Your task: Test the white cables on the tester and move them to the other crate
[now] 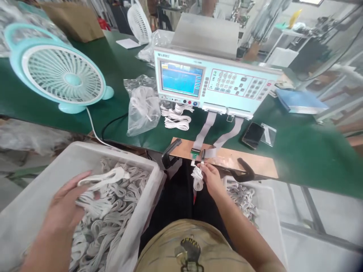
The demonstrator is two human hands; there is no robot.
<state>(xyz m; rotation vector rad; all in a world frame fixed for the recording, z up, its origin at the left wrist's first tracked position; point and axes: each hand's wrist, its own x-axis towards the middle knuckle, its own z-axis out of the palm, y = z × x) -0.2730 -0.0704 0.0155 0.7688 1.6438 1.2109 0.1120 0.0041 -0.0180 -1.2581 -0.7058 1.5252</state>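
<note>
Over the large bin on the left, my left hand (66,204) is closed around a coiled white cable (109,177), whose loops stick out past the fingers. At the table edge my right hand (212,177) pinches the plug end of another coiled white cable (197,179). That coil hangs below the fingers, in front of my lap. Just above, a small green circuit board (194,154) and a black connector (203,154) sit on the wooden strip (227,158). Grey ribbon cables (204,130) run from there up to the tester (210,79); whether the plug is fully seated cannot be made out.
Many coiled cables fill the left bin (144,161); a second bin (269,200) stands at the right. Black clamps (169,154) hold the strip. On the green table (306,151) are a fan (72,79), plastic bags (144,109), cable coils (177,122) and a phone (253,135).
</note>
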